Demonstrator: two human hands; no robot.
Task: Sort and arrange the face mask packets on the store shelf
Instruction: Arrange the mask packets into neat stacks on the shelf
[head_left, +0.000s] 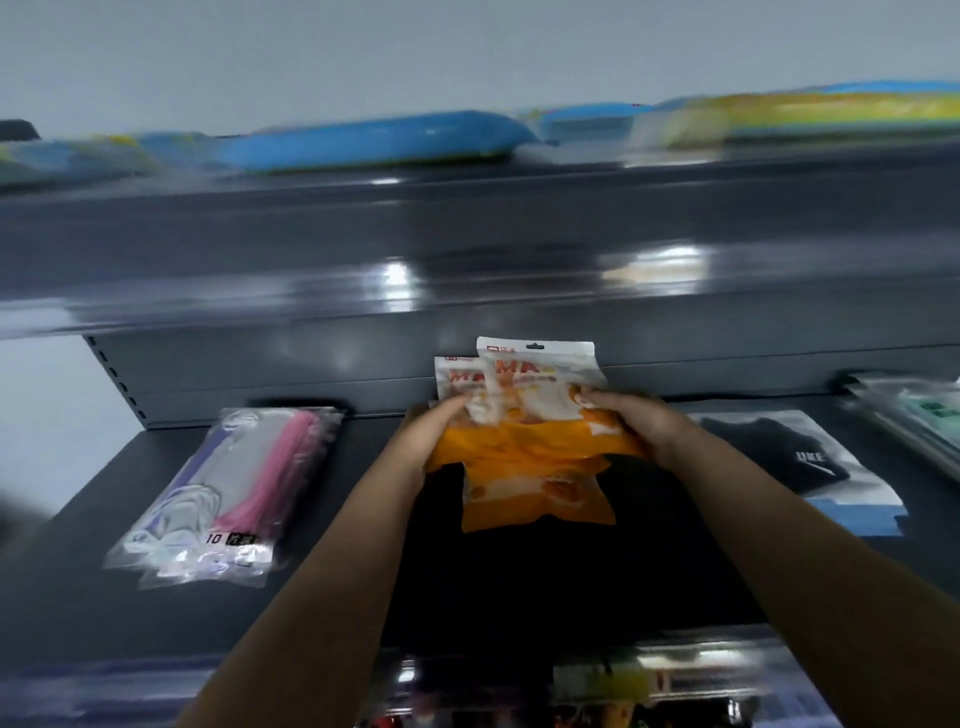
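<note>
Both my hands hold a bunch of orange-and-white face mask packets (524, 447) over the middle of the dark grey shelf (104, 613). My left hand (434, 428) grips the bunch's left edge and my right hand (631, 421) grips its right edge. The packets stand tilted against the shelf's back panel, tops up, and one hangs lower than the others. To the left on the shelf lies a clear packet of pink, purple and white masks (228, 493). A packet of black masks (795, 462) lies to the right.
At the far right edge lies a packet with green print (919, 415). The shelf above (467, 234) carries blue and yellow packets (374, 137), blurred. A lower shelf with blurred goods (597, 691) shows at the bottom.
</note>
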